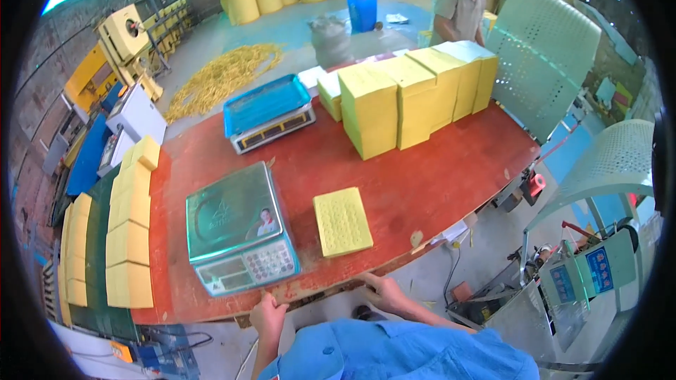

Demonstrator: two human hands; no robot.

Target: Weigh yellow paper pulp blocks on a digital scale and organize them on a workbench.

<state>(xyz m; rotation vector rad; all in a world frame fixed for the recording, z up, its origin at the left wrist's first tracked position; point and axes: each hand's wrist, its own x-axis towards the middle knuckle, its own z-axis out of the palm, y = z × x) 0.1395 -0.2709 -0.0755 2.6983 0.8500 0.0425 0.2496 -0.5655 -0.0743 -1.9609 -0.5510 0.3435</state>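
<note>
At the near edge of the red table point(422, 186), my left hand point(268, 315) rests loosely curled just below a digital scale point(236, 214), thumb apart from the fingers. My right hand point(386, 294) meets the same edge further right, fingers loosely bent and holding nothing. Closest to it on the tabletop is a low stack of yellow paper sheets point(342, 222) with faint marks on top. The scale has a flat reflective plate and a keypad facing me. Neither hand touches the stack or the scale.
A second scale with a blue tray point(266, 105) stands further back. Tall yellow paper stacks point(370, 109) line the far right, and more point(129, 239) line the left side. Behind them a person point(461, 7) stands near a perforated green panel point(542, 56). Yellow strips point(218, 81) lie heaped on the floor.
</note>
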